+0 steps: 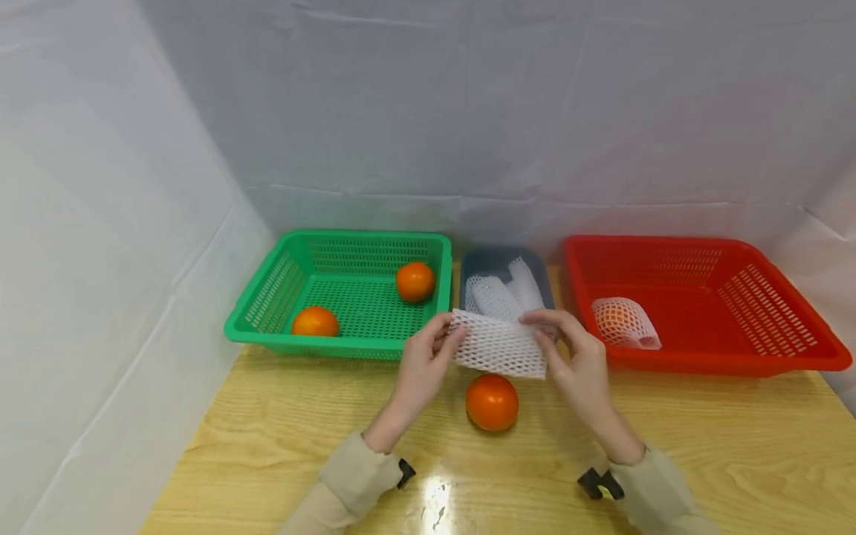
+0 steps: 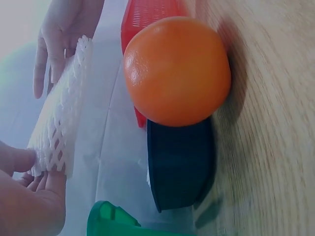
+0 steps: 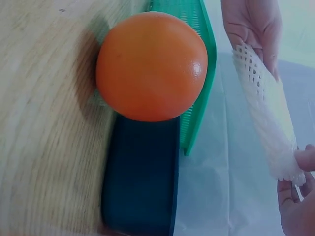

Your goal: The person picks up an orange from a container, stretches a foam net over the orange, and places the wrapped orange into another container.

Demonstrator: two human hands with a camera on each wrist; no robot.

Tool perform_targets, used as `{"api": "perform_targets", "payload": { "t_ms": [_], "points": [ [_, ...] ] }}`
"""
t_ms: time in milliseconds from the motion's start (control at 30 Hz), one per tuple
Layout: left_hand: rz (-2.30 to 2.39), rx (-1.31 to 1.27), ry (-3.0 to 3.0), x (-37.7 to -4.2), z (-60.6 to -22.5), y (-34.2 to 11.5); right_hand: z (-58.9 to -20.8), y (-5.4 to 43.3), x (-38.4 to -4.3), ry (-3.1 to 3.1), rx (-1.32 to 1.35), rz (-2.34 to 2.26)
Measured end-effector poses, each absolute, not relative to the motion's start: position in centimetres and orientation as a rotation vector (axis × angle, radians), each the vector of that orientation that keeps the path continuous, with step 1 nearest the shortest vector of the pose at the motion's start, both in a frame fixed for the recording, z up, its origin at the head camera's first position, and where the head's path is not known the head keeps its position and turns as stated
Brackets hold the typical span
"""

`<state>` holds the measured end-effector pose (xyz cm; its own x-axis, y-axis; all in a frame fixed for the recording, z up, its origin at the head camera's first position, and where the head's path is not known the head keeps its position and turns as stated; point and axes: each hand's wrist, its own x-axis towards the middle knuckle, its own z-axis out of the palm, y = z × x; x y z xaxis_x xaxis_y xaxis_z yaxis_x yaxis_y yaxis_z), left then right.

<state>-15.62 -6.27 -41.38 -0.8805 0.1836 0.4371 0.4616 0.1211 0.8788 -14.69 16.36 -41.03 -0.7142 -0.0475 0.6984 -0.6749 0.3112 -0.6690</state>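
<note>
A white foam net sleeve (image 1: pixel 500 346) is stretched flat between both hands, above the table. My left hand (image 1: pixel 425 362) pinches its left end; in the left wrist view, the thumb lies on the foam net (image 2: pixel 59 118) with fingers behind it. The right hand (image 1: pixel 576 365) pinches the other end between thumb and fingers, as the right wrist view also shows (image 3: pixel 300 191). Just below the sleeve, a bare orange (image 1: pixel 492 403) sits on the wooden table. Behind the sleeve stands a dark bin (image 1: pixel 473 260) with several more foam nets (image 1: pixel 496 296).
At the left is a green basket (image 1: pixel 267 338) with two bare oranges, one near its front (image 1: pixel 315 322), one at its right side (image 1: pixel 414 282). A red basket (image 1: pixel 722 364) on the right contains a net-wrapped orange (image 1: pixel 623 322). White sheeting (image 1: pixel 428 134) hangs behind.
</note>
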Motion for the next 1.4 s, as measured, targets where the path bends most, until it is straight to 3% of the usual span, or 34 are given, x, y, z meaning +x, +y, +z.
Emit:
{"api": "perform_targets", "payload": {
  "t_ms": [533,900,1200,1400],
  "points": [
    [-2.315,-0.519,-2.061,-15.5,-41.0,-5.9,-40.3,17.8,-14.8,-2.189,0.414,2.017],
    [-2.349,-0.628,-2.119,-15.4,-40.9,-4.2,-41.0,15.4,-13.9,-2.042,0.973,2.365],
    [-2.400,-0.609,-2.166,-15.3,-41.3,-3.5,-41.2,14.4,-14.0,-2.332,0.361,2.299],
    [-2.415,-0.653,-2.124,-15.4,-42.0,-3.4,-41.1,14.8,-14.0,-2.279,0.224,2.502]
  ]
}}
